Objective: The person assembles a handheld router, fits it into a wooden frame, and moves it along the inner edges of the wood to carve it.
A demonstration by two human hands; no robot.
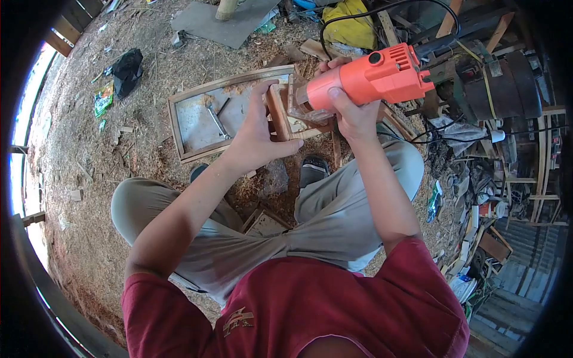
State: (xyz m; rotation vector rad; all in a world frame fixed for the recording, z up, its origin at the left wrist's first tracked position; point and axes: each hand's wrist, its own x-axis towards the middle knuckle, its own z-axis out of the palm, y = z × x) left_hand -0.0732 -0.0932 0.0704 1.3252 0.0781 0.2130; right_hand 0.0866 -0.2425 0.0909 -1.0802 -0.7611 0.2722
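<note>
My right hand (353,113) is wrapped round the body of an orange-red trim router (376,74), which is tilted on its side. The router's clear plastic base (300,95) points left, against or very near a small wooden frame (278,112). That frame is gripped by my left hand (253,134), with the fingers over its far end and the thumb at its near end. The cutting bit cannot be made out. Beneath lies a larger wood-edged tray (175,128), with a metal wrench (218,122) and a thin dark rod on its pale panel.
Sawdust and shavings cover the ground. A black cable (325,33) loops from the router's rear. A black plastic bag (126,73) lies at the left, a grey board (200,24) and a yellow sack (346,27) at the back. Scrap wood and a dark cylindrical machine (504,86) crowd the right.
</note>
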